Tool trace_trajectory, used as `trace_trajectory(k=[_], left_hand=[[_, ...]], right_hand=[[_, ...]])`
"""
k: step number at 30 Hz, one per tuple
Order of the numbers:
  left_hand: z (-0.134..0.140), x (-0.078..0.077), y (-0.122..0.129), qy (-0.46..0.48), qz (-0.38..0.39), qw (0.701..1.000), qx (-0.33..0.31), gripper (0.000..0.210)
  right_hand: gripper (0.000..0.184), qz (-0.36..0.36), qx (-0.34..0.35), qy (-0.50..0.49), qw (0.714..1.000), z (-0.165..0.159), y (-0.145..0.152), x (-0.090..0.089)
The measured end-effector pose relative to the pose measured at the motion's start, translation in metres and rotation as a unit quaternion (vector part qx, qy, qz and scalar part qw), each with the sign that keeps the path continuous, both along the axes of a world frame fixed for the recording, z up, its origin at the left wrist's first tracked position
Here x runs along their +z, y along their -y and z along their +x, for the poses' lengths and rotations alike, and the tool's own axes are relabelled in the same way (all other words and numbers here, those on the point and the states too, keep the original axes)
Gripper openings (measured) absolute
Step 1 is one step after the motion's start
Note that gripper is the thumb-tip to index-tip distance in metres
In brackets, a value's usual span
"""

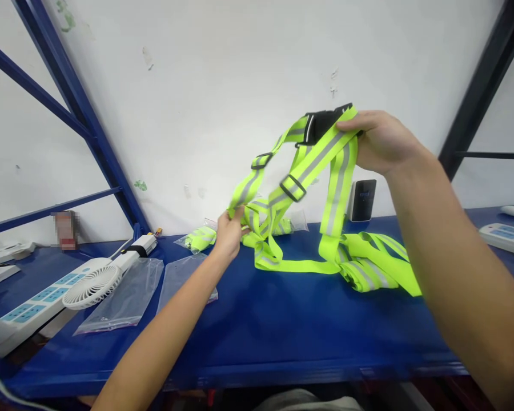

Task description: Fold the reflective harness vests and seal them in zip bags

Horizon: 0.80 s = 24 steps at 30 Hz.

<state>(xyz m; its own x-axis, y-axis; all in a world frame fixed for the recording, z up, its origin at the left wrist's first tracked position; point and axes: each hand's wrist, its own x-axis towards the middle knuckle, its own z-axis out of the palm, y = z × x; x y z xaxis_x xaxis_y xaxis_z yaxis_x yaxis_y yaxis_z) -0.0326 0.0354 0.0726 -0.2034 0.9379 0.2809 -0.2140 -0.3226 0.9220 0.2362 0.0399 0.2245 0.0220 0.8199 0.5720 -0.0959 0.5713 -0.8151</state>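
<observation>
A neon yellow reflective vest made of elastic straps with grey stripes is stretched between my two hands above the blue shelf. My right hand, raised higher, pinches its upper end beside a black buckle. Lower and to the left, my left hand grips a bunch of the straps. Two black strap sliders show along the straps between the hands. The lower straps hang down to the shelf, close to a heap of the same yellow strapping; whether the two are joined I cannot tell.
Clear plastic bags lie on the blue shelf at left. Near them are a white fan and a power strip. Bagged yellow straps and a black-faced device stand by the wall. Blue posts frame the left.
</observation>
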Motion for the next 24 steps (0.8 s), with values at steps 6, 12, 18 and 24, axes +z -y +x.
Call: trace_trajectory(k=[6, 12, 18, 24], left_hand=[[-0.014, 0.042, 0.011, 0.174, -0.013, 0.984, -0.024, 0.033], [-0.027, 0.025, 0.041, -0.057, -0.015, 0.991, -0.120, 0.035], [-0.027, 0.016, 0.063, -0.202, 0.003, 0.965, -0.169, 0.046], [-0.022, 0.018, 0.066, -0.352, 0.074, 0.933, -0.016, 0.056]], right_hand=[[0.020, -0.036, 0.041, -0.042, 0.998, 0.017, -0.027, -0.013], [0.024, -0.016, -0.061, -0.179, 0.982, 0.032, -0.064, -0.015], [0.023, -0.048, -0.094, -0.192, 0.976, 0.028, -0.069, -0.014], [0.020, -0.089, -0.087, -0.159, 0.979, 0.039, -0.061, -0.007]])
